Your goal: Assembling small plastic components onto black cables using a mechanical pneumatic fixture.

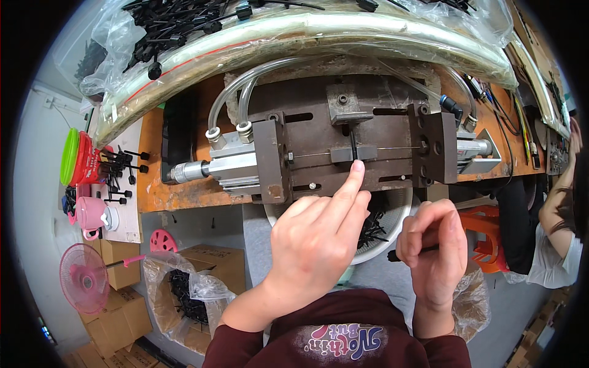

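Note:
My left hand [319, 236] reaches over the front of a dark metal fixture, index finger stretched out and its tip at the lower end of a slim black part [354, 142]. That part stands in a small grey block [367, 153] at the fixture's middle, below a metal bracket [343, 104]. Nothing is gripped in this hand; its other fingers are partly bent. To the right, my right hand [434, 251] is closed round a black stemmed part [396, 254], with only its end showing past the fingers. Below the hands is a white basket [406, 219] containing black parts.
Pneumatic cylinders [236, 170] flank the fixture, with clear hoses [230, 98] curving behind. A bag of black knobbed rods [178, 30] lies at the back. On the left are a pink fan [84, 277] and a lined carton [162, 300]. Another person's arm [561, 184] shows at right.

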### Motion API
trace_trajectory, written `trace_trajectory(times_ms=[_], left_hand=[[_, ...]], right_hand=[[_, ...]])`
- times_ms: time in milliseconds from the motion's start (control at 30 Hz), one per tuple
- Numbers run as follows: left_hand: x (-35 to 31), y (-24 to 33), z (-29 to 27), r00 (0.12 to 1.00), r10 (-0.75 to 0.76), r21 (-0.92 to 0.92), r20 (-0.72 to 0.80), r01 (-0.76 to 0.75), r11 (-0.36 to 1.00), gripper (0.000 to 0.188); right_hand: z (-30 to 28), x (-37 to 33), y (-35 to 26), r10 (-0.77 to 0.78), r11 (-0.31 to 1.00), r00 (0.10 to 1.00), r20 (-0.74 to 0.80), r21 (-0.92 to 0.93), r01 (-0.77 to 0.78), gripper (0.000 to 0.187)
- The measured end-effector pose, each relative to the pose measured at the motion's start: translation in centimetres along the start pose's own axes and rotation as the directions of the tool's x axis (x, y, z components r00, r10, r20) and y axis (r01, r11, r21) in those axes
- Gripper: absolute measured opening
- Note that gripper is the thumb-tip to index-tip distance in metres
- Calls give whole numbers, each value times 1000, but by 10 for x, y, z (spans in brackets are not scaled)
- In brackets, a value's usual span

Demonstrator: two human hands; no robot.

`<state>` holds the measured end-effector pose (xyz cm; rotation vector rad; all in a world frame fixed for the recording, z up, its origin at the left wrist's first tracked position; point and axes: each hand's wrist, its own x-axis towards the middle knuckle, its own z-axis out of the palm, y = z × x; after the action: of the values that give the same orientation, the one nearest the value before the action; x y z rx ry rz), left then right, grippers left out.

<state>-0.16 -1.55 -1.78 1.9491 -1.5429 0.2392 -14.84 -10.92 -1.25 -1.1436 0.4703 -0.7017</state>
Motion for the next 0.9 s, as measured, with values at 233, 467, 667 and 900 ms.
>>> trace_trajectory(times_ms=[233,467,667,900], left_hand=[[5,0,-5,997,-53,19,57,52,998,28],[-15,12,-17,995,76,-533,64,-30,845,38],[-22,16,-13,991,124,-585,43,-75,807,33],[-16,12,-23,999,1,-401,-36,-16,916,32]], right_hand=[[-5,4,-4,104,953,993,53,281,-115,40],[1,10,-11,206,728,978,-30,672,-133,40],[7,8,-5,136,804,990,29,581,-127,39],[-4,-6,0,-242,969,960,-139,-95,230,52]])
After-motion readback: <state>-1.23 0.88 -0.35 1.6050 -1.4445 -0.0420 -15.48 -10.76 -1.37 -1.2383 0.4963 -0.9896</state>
